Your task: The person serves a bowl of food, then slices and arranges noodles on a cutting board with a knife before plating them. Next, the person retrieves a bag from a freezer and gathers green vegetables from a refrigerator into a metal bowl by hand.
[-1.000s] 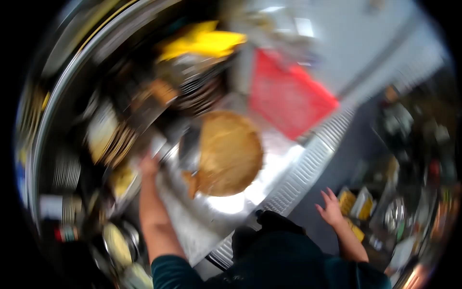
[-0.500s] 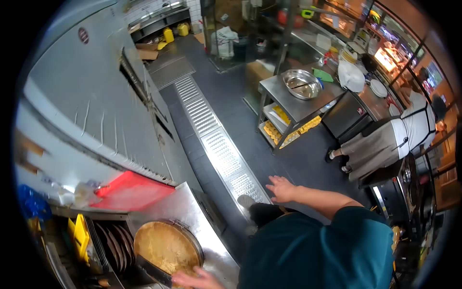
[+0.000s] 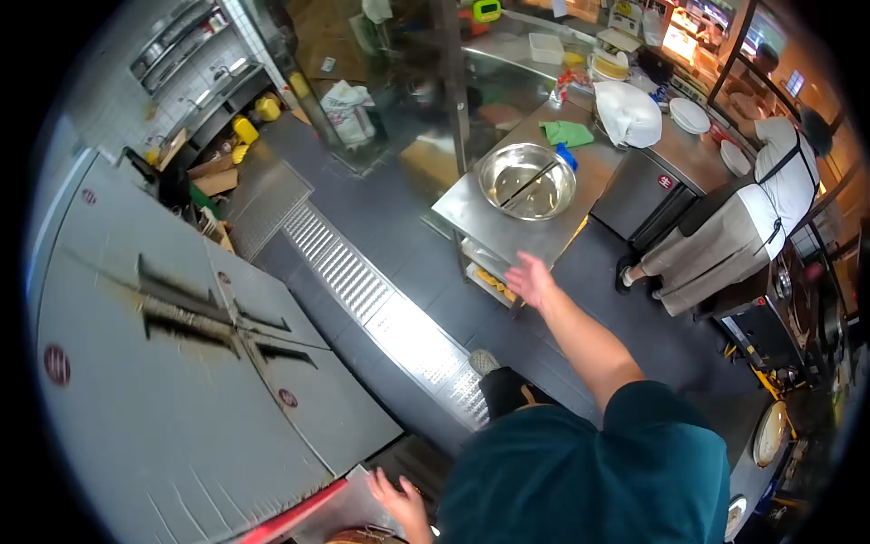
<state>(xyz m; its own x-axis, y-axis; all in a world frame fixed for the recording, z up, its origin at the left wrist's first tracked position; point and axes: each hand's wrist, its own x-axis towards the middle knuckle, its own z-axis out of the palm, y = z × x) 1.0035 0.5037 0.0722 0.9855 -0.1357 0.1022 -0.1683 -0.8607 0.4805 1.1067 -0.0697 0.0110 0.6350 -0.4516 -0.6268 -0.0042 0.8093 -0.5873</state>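
My right hand (image 3: 530, 281) is stretched forward, fingers apart and nothing in it. It appears in front of the steel table (image 3: 464, 207), on which a shiny metal bowl (image 3: 555, 201) holds dark, thin stick-like utensils. At the lower edge my left hand (image 3: 397, 499) is also empty, with its fingers spread. Beside it are a steel counter (image 3: 313, 517) with a red edge and a round wooden board (image 3: 362, 537), mostly cut off by the frame. My shoe (image 3: 484, 362) steps on the metal floor grating.
Tall grey fridge doors (image 3: 136, 408) line the left side. Along the dark floor runs a metal drain grating (image 3: 362, 295). A co-worker (image 3: 725, 227) in an apron stands at the right by the counter. A green cloth (image 3: 566, 133) and white plates (image 3: 689, 115) lie beyond the bowl.
I have moved forward, and the view has swung toward the bowl table and fridge doors. The round board has mostly left the view. My right arm reaches further out; both hands stay empty.
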